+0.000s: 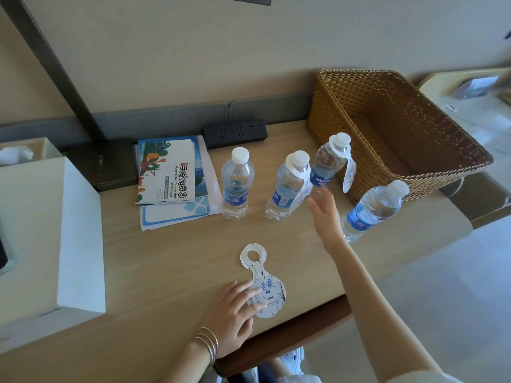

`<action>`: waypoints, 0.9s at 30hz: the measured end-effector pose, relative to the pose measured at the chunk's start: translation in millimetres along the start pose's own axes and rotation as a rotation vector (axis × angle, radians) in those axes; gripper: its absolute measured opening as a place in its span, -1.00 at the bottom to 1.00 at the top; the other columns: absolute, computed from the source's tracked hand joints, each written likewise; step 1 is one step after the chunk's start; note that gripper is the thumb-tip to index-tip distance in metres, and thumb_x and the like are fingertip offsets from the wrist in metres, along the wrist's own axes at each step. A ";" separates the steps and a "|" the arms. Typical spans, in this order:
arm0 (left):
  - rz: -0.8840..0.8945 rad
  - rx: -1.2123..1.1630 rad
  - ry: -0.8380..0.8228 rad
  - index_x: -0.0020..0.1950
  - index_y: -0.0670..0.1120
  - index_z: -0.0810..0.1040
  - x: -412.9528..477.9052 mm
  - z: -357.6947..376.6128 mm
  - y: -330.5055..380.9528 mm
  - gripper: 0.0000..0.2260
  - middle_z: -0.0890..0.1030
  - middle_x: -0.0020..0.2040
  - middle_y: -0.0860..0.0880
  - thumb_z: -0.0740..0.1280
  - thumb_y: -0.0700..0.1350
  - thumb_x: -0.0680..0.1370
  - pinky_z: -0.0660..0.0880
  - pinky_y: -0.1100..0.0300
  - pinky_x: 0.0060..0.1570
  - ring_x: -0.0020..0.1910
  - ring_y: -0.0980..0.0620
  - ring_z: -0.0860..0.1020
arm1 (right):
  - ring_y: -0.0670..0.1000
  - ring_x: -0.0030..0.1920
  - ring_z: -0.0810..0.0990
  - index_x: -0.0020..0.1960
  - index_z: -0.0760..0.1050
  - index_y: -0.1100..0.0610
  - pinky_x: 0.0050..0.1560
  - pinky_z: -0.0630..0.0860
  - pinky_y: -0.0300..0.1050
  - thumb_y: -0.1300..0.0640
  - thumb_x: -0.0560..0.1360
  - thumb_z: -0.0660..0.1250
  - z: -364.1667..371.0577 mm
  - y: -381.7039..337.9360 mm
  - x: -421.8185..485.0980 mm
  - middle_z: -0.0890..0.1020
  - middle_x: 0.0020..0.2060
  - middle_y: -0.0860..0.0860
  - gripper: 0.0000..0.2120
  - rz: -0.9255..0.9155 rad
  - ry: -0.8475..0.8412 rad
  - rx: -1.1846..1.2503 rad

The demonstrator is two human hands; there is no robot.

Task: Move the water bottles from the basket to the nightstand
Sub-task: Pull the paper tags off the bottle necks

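Currently all four bottles stand upright on the nightstand [171, 261], outside the basket [326, 117]; I see nothing inside the basket.

- front bottle [370, 211]: just off the basket's front corner, no tag.
- tagged bottle [327, 164]: just beside the basket's left wall, with a neck tag [349, 172] hanging towards the wall.
- middle bottle [284, 189]: one step further left of the basket, also with a paper collar on its neck.
- far bottle [237, 183]: furthest left of the basket, bare neck.

Right hand [326, 211]: left of the basket's front corner, between the middle and front bottles. Its fingers [315, 200] are straight and slightly apart, gripping nothing. The tips are at the tagged bottle's lower part, but I can't tell if they touch.

Left hand [232, 322]: well in front of the basket, near the nightstand's front edge. Its fingers are spread flat on a loose tag [269, 286] lying there. No bottle is near it.

Brochures [171, 172] lie well left of the basket, past the far bottle.
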State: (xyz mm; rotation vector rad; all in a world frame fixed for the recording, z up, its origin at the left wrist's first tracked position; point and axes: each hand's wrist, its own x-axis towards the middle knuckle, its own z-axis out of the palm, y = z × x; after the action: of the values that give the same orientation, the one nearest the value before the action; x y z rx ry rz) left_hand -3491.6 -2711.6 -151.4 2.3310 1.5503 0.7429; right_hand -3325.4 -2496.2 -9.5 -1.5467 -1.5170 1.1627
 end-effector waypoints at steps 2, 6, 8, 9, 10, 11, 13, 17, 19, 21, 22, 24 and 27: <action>-0.002 -0.006 -0.004 0.18 0.09 0.53 0.1 -0.8 0.4 -0.68 0.45 0.34 0.07 0.29 -0.11 0.43 0.16 -0.03 0.42 0.40 0.02 0.31 | 0.01 0.11 0.56 0.26 0.43 0.06 0.16 0.49 -0.02 0.15 0.52 0.32 -6.7 0.3 1.3 0.59 0.03 -0.03 -0.68 0.079 0.006 0.028; -0.008 -0.019 -0.007 0.19 0.09 0.52 1.0 -1.0 1.0 -0.67 0.44 0.34 0.07 0.28 -0.12 0.44 0.18 -0.04 0.40 0.41 0.03 0.31 | 0.04 -0.04 0.65 0.07 0.49 0.15 -0.09 0.56 -0.16 0.17 0.49 0.37 -15.9 -4.5 -20.5 0.63 -0.04 0.09 -0.82 0.198 -0.093 0.371; -0.006 -0.013 -0.009 0.20 0.10 0.51 1.0 -1.8 0.7 -0.66 0.44 0.34 0.08 0.28 -0.12 0.44 0.18 -0.04 0.41 0.41 0.03 0.31 | 0.04 0.01 0.64 0.17 0.45 0.16 -0.08 0.57 -0.15 0.11 0.47 0.39 -11.1 -4.2 -26.3 0.61 0.03 0.07 -0.69 0.230 -0.130 0.425; -0.004 -0.009 -0.013 0.20 0.10 0.51 1.0 -2.2 0.6 -0.66 0.44 0.34 0.08 0.28 -0.12 0.44 0.17 -0.03 0.41 0.40 0.03 0.31 | 0.03 0.05 0.62 0.21 0.42 0.14 -0.05 0.57 -0.13 0.08 0.45 0.41 -6.1 -3.9 -26.6 0.58 0.08 0.05 -0.62 0.234 -0.131 0.401; -0.004 -0.006 -0.017 0.19 0.10 0.52 1.1 -2.8 0.7 -0.66 0.45 0.33 0.07 0.28 -0.12 0.44 0.17 -0.03 0.41 0.40 0.02 0.32 | 0.01 0.07 0.59 0.25 0.39 0.10 -0.02 0.57 -0.12 0.06 0.43 0.44 -0.6 -3.6 -26.3 0.54 0.11 0.01 -0.56 0.234 -0.114 0.352; -0.007 -0.005 -0.023 0.19 0.10 0.52 1.2 -3.4 0.9 -0.66 0.45 0.33 0.07 0.28 -0.11 0.44 0.17 -0.03 0.41 0.40 0.02 0.32 | -0.03 0.06 0.57 0.26 0.38 0.07 0.00 0.56 -0.12 0.05 0.41 0.46 5.0 -2.7 -25.2 0.51 0.12 -0.03 -0.52 0.226 -0.081 0.291; -0.012 -0.010 -0.027 0.19 0.10 0.53 1.3 -3.6 1.5 -0.67 0.45 0.33 0.08 0.27 -0.11 0.44 0.16 -0.02 0.42 0.40 0.01 0.32 | -0.11 0.01 0.54 0.24 0.40 0.05 -0.01 0.53 -0.16 0.06 0.42 0.45 12.8 -3.0 -25.3 0.49 0.10 -0.07 -0.56 0.208 -0.020 0.217; -0.010 -0.023 -0.018 0.19 0.09 0.52 0.9 -2.5 2.1 -0.67 0.45 0.34 0.07 0.26 -0.12 0.45 0.16 -0.03 0.41 0.41 0.01 0.31 | -0.01 -0.02 0.59 -0.06 0.47 0.16 -0.02 0.53 -0.16 0.10 0.44 0.43 14.8 -4.2 -30.9 0.62 0.02 0.08 -0.81 0.261 -0.029 0.331; -0.006 -0.015 -0.012 0.19 0.09 0.52 0.9 -2.1 1.5 -0.68 0.45 0.33 0.06 0.27 -0.12 0.45 0.15 -0.01 0.42 0.41 0.01 0.31 | -0.06 -0.15 0.60 -0.11 0.45 0.18 -0.16 0.50 -0.23 0.13 0.45 0.42 11.7 -8.8 -41.0 0.64 -0.08 0.12 -0.83 0.293 -0.034 0.399; -0.006 -0.018 -0.006 0.19 0.09 0.52 0.9 -1.5 1.3 -0.67 0.45 0.33 0.05 0.27 -0.12 0.45 0.15 -0.02 0.42 0.41 0.01 0.31 | -0.10 -0.25 0.57 -0.12 0.45 0.16 -0.28 0.42 -0.28 0.17 0.45 0.42 8.3 -16.5 -55.7 0.64 -0.16 0.09 -0.85 0.310 -0.026 0.506; -0.006 -0.019 -0.003 0.19 0.08 0.52 0.7 -1.3 1.2 -0.67 0.45 0.33 0.05 0.28 -0.12 0.44 0.16 -0.02 0.42 0.40 0.01 0.31 | -0.11 -0.28 0.57 -0.12 0.45 0.14 -0.32 0.39 -0.30 0.19 0.45 0.41 6.6 -21.9 -63.5 0.63 -0.19 0.06 -0.86 0.297 -0.012 0.565; -0.003 -0.009 0.000 0.18 0.08 0.53 0.5 -1.1 1.6 -0.67 0.45 0.33 0.04 0.27 -0.12 0.43 0.16 -0.02 0.42 0.40 0.00 0.32 | -0.14 -0.33 0.56 -0.13 0.44 0.11 -0.36 0.36 -0.33 0.21 0.46 0.39 3.8 -36.9 -77.0 0.61 -0.25 0.01 -0.88 0.217 0.039 0.650; -0.003 0.004 -0.002 0.17 0.08 0.54 1.1 -2.7 1.5 -0.68 0.46 0.33 0.04 0.27 -0.12 0.43 0.15 -0.01 0.42 0.40 0.00 0.33 | -0.15 -0.33 0.56 -0.10 0.45 0.14 -0.33 0.40 -0.32 0.21 0.48 0.37 2.5 -65.9 -82.9 0.63 -0.25 -0.02 -0.91 0.049 0.104 0.648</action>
State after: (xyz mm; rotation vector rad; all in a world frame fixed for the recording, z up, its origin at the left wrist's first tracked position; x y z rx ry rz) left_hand -3491.5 -2711.3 -148.1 2.3312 1.5560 0.7372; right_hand -3347.4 -2571.8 61.3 -1.1753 -0.9017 1.3984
